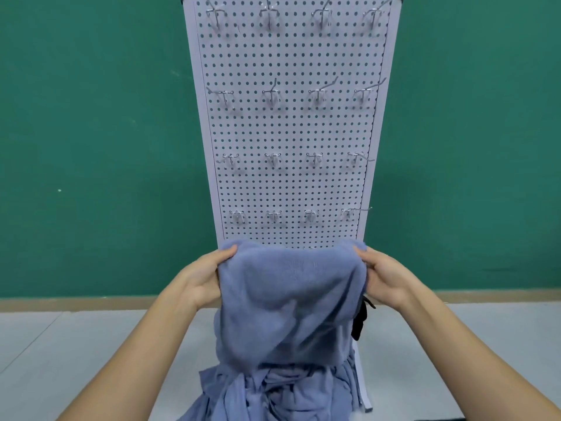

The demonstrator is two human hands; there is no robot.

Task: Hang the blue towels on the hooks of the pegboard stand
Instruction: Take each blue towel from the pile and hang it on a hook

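A blue towel (288,302) hangs spread between my two hands in front of the lower part of the white pegboard stand (291,132). My left hand (206,278) grips its upper left edge, thumb on top. My right hand (382,275) pinches the upper right edge. Rows of bare metal hooks (271,95) stick out of the board above the towel. A heap of more blue towels (273,393) lies below, at the foot of the stand.
A green wall (91,147) stands behind the pegboard, with a wooden skirting strip along the pale floor (60,360). A black part (359,323) of the stand shows just right of the held towel.
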